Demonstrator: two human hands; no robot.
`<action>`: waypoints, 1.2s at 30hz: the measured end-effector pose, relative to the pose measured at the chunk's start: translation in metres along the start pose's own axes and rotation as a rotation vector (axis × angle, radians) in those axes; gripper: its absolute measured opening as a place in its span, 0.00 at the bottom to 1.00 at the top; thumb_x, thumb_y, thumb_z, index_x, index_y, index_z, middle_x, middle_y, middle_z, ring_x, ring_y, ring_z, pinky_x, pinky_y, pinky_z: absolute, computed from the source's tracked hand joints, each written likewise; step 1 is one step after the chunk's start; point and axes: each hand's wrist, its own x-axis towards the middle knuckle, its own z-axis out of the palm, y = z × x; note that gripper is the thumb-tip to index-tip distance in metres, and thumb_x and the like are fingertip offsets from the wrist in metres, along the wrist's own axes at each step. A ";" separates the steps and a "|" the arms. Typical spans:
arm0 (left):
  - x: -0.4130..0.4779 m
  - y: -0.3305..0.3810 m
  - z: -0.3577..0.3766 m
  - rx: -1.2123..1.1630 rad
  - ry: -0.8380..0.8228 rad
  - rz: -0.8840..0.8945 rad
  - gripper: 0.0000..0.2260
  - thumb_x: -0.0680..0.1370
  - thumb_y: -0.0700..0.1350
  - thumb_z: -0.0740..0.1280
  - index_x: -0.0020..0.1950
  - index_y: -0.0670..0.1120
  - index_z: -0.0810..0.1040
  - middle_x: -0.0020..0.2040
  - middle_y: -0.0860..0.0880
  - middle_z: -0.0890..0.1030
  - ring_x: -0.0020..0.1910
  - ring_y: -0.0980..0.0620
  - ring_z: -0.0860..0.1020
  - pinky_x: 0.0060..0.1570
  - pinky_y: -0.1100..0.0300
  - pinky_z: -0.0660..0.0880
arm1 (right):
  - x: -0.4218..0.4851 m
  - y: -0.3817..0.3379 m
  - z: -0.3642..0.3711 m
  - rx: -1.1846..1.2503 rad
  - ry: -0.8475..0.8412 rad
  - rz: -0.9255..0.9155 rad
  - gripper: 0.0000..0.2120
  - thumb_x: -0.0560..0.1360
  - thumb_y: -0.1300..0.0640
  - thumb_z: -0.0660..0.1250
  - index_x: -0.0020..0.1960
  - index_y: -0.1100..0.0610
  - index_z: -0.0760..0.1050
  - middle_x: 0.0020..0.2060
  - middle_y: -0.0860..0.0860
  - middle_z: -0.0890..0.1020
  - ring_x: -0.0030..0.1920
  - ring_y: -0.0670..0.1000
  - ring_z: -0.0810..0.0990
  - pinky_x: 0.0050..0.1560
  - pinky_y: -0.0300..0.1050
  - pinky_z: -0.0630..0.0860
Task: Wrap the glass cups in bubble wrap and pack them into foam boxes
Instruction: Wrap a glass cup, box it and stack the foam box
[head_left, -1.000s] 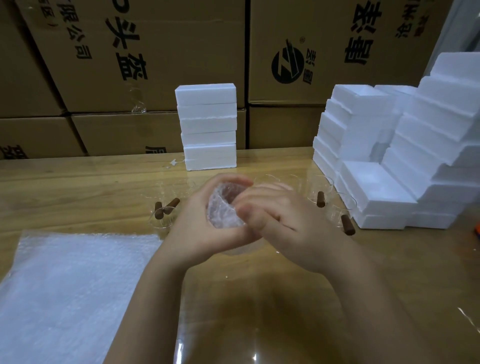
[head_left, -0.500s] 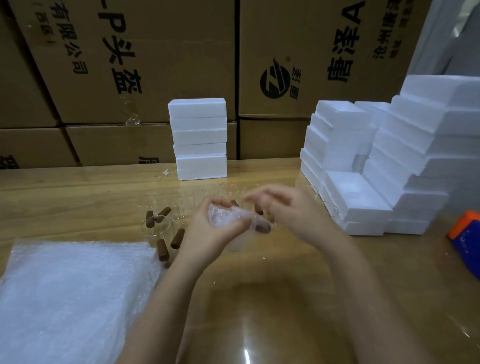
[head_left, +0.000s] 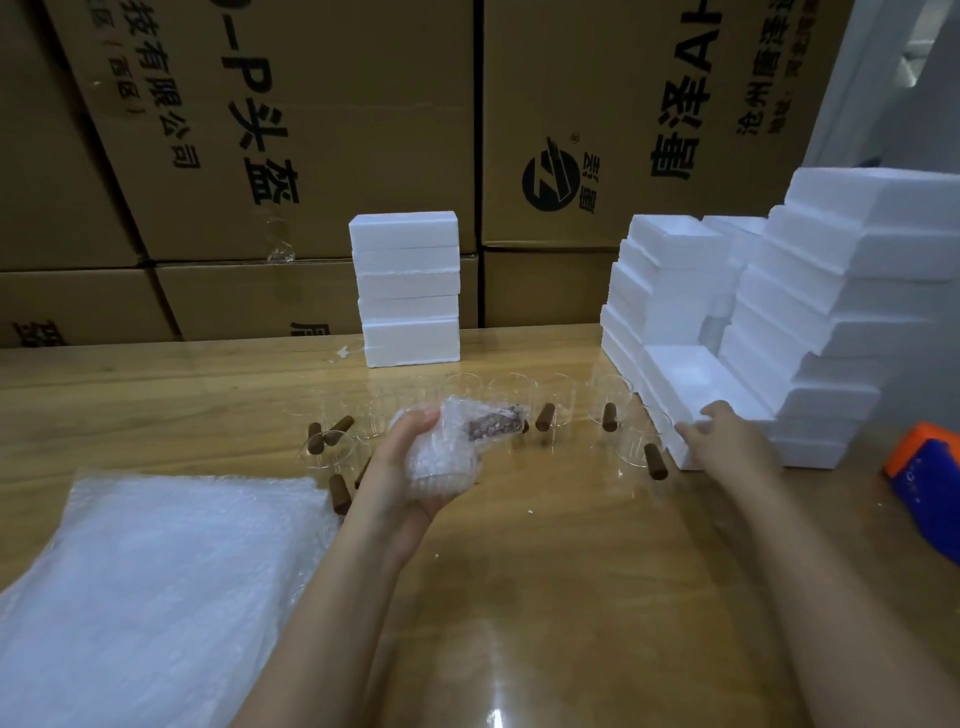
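Our left hand (head_left: 402, 470) is curled round the wrapped cup (head_left: 441, 452), palm up, holding it just above the table (head_left: 571, 571); the brown handle shows through the bubble wrap on the far right side of the bundle. Our right hand (head_left: 730, 441) reaches to the right and grips the near end of an open box (head_left: 685, 379), thumb on its rim and fingers against its near wall. That box lies at the foot of a stepped foam pile (head_left: 831, 312) on the right.

Between the hands and beyond them, bare cups (head_left: 608, 410) with brown handles stand in a loose row on the table, some upright, and a few handles lie near our left wrist. A heap of wrap sheets (head_left: 156, 571) covers the near left. A stack of closed foam boxes (head_left: 408, 291) stands at the far middle, against brown cartons (head_left: 311, 130). An orange and blue thing (head_left: 924, 467) lies at the right edge.
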 end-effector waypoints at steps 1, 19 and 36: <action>-0.001 0.000 -0.001 0.011 0.010 0.010 0.13 0.66 0.47 0.72 0.48 0.45 0.78 0.44 0.45 0.83 0.39 0.46 0.82 0.37 0.55 0.80 | 0.000 0.000 0.000 0.006 0.052 -0.001 0.20 0.79 0.46 0.59 0.66 0.56 0.67 0.59 0.55 0.79 0.56 0.61 0.76 0.50 0.51 0.71; -0.002 -0.002 -0.015 0.062 0.133 0.241 0.08 0.65 0.48 0.71 0.42 0.49 0.80 0.37 0.50 0.83 0.35 0.51 0.82 0.29 0.61 0.77 | -0.112 -0.007 0.023 -0.149 -0.411 -0.795 0.07 0.76 0.41 0.63 0.53 0.39 0.74 0.38 0.36 0.76 0.41 0.38 0.75 0.45 0.40 0.73; -0.009 -0.024 0.003 0.717 -0.016 0.254 0.27 0.56 0.63 0.69 0.52 0.54 0.76 0.52 0.51 0.79 0.50 0.53 0.78 0.44 0.61 0.70 | -0.144 -0.091 0.016 0.689 -0.633 -0.469 0.15 0.80 0.43 0.56 0.50 0.53 0.75 0.28 0.47 0.76 0.24 0.43 0.71 0.25 0.33 0.67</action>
